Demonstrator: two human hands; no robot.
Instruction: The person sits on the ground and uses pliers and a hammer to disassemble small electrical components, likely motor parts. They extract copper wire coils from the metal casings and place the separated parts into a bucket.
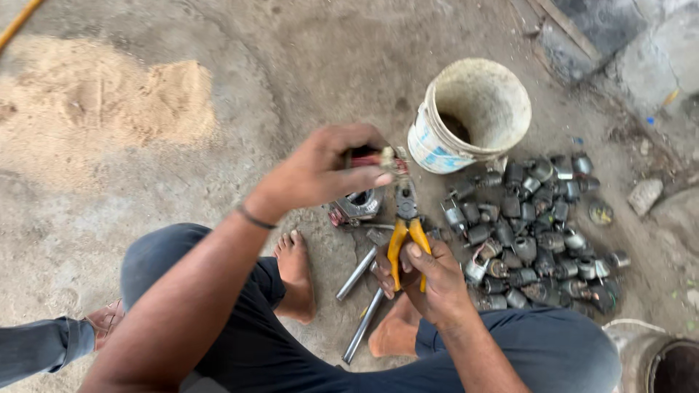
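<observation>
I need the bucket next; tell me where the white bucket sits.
In the head view the white bucket stands on the ground at upper right, just above the pile of dark metal parts, beyond the yellow-handled pliers.

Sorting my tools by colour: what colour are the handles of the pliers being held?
Yellow-orange handles on the pliers, gripped by the right hand; seen in the head view.

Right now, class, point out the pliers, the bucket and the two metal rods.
pliers (pixel 405 240), head view, on the yellow handles.
bucket (pixel 437 145), head view, on its outer wall.
metal rods (pixel 357 274), head view, on the upper rod's middle.
</observation>
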